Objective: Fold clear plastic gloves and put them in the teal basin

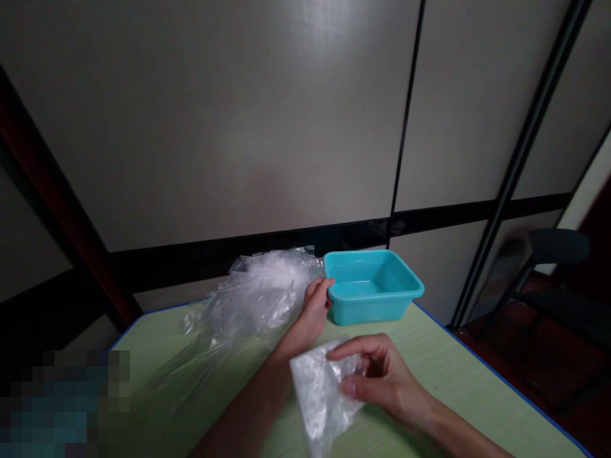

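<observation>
My left hand [317,305] reaches forward and grips the near left corner of a turquoise plastic basin [372,310], its fingers curled at the rim. Nothing shows inside the basin. Closer to me, my right hand [377,375] pinches a folded clear plastic bag [319,388] between thumb and fingers, and the bag's lower end hangs down past the bottom of the view. Just left of my left hand lies a loose heap of clear plastic bags [258,292], partly hidden behind my left wrist.
Everything lies on a light green table [429,356] with a blue edge. Behind it stand grey sliding panels [262,127] with a dark band. A dark chair [558,248] is at the right. A blurred patch [52,407] covers the lower left.
</observation>
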Demonstrator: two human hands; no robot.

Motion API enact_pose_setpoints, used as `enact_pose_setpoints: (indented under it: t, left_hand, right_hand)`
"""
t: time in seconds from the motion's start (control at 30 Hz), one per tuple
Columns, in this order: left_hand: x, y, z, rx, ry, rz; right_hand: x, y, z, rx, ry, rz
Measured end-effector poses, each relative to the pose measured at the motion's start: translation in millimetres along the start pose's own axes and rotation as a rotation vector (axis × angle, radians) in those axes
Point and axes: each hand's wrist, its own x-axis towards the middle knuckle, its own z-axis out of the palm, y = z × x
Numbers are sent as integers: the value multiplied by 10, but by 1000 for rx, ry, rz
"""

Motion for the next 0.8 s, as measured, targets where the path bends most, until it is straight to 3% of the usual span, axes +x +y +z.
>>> enact_pose_setpoints:
  t: [0.13, 0.27, 0.37, 0.53, 0.8]
  left_hand:
    - [-238, 209, -180, 8, -20, -12]
    - [-515, 424, -331, -1, 32, -49]
    - [-707, 566, -371, 4, 16, -96]
    - [-876, 705, -373, 71, -109, -130]
    - [-955, 750, -369, 95, -149, -154]
  right_hand:
    - [-78, -508, -165, -164, 13, -126]
    - [-95, -1031, -363, -407, 84, -104]
    - [-33, -1265, -437, -546, 81, -81]
    - [122, -1359, -454, -689, -15, -69]
    - [210, -1243, -399, -777, -21, -57]
